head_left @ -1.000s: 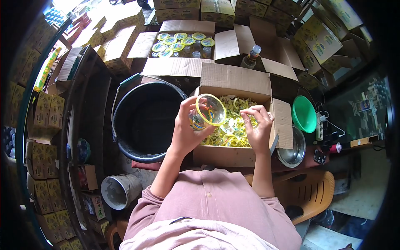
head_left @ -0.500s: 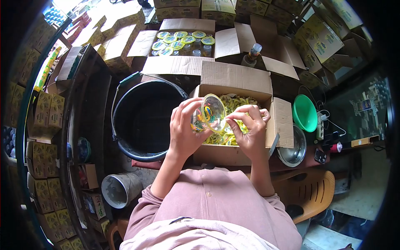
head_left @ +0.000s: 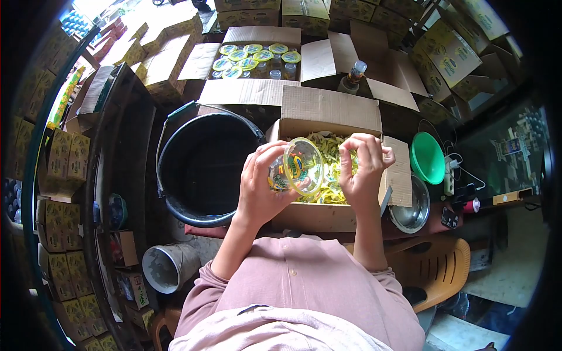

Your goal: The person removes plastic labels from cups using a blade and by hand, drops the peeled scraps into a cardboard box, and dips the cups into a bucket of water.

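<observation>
A clear plastic cup (head_left: 304,167) with a yellow rim and coloured print lies tilted in my left hand (head_left: 258,181), its mouth facing right. The fingers wrap round its side. To the right of the cup, apart from it, my right hand (head_left: 363,167) is raised with thumb and forefinger close together; whatever may be between them is too small to make out. Under both hands stands an open cardboard box (head_left: 316,216) holding many yellow strips (head_left: 328,142).
A large black bucket (head_left: 205,169) stands left of the box. On the right are a green bowl (head_left: 428,158) and a metal bowl (head_left: 411,212). Behind, another open carton (head_left: 252,90) holds cups with yellow-rimmed lids. A bottle (head_left: 355,75) stands near it.
My right hand came in to the cup's rim, then moved back up and to the right, away from it. The cup, still in my left hand, has shifted slightly right and turned.
</observation>
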`<move>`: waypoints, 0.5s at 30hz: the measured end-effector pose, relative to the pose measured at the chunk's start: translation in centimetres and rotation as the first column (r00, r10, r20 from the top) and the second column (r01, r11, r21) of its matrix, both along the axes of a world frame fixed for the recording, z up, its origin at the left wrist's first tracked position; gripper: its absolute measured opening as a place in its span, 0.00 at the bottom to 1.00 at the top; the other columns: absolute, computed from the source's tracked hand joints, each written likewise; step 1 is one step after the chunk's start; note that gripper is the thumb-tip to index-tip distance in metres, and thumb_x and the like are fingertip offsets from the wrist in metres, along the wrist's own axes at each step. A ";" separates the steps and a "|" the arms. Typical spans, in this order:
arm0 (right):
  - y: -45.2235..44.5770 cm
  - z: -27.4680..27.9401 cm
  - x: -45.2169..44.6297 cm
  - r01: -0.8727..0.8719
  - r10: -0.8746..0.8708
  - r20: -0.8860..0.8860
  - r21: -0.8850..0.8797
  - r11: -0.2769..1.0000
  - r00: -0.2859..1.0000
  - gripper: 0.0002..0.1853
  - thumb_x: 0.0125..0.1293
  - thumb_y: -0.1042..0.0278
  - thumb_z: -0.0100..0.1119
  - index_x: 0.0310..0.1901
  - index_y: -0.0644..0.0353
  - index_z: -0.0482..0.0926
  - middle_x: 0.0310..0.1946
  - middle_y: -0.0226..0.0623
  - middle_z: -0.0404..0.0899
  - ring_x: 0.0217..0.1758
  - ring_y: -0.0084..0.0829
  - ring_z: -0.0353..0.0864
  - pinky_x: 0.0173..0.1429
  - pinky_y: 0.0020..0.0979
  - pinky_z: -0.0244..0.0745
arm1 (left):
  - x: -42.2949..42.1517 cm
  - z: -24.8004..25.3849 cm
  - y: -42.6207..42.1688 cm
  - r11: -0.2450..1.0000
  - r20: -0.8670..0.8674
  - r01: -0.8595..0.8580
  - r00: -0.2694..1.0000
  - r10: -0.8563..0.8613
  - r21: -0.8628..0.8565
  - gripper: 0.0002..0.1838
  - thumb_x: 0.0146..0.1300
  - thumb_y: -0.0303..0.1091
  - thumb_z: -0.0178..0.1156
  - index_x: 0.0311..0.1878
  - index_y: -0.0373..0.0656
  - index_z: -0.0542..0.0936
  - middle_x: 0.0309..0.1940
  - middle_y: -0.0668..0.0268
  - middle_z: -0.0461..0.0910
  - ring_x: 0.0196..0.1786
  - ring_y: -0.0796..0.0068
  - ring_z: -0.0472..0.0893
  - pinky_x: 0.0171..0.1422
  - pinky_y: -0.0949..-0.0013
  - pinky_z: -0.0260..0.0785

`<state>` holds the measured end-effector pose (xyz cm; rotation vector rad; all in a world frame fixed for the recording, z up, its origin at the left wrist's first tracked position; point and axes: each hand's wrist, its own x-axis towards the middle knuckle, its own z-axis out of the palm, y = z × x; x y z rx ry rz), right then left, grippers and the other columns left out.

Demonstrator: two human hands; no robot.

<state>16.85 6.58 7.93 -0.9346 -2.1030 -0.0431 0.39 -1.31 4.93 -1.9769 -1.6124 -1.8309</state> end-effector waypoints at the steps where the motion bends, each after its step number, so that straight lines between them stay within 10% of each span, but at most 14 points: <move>1: 0.1 0.0 0.2 -0.024 0.022 -0.047 -0.041 0.999 0.999 0.04 0.54 0.67 0.59 0.30 0.51 0.74 0.32 0.24 0.72 0.39 0.26 0.70 0.47 0.34 0.50 | 0.0 -0.1 0.0 1.000 0.025 0.002 1.000 -0.002 0.007 0.34 0.35 0.30 0.68 0.50 0.44 0.65 0.44 0.58 0.74 0.45 0.61 0.75 0.48 0.62 0.66; 6: -1.1 1.0 0.5 -0.270 0.261 -0.081 -0.130 0.954 0.962 0.06 0.51 0.65 0.63 0.32 0.49 0.79 0.32 0.23 0.75 0.43 0.24 0.71 0.49 0.34 0.49 | -0.2 0.2 0.0 1.000 -0.014 -0.023 1.000 0.023 -0.014 0.35 0.35 0.30 0.72 0.50 0.43 0.65 0.43 0.56 0.73 0.45 0.62 0.75 0.48 0.65 0.69; 15: -1.5 0.3 -0.2 -0.180 0.183 0.067 -0.038 0.983 0.981 0.03 0.54 0.68 0.57 0.29 0.53 0.73 0.32 0.28 0.72 0.43 0.29 0.70 0.49 0.35 0.49 | -0.2 0.0 0.0 0.999 -0.036 0.007 0.999 -0.008 -0.044 0.37 0.35 0.32 0.74 0.51 0.43 0.64 0.43 0.55 0.73 0.45 0.62 0.76 0.48 0.66 0.70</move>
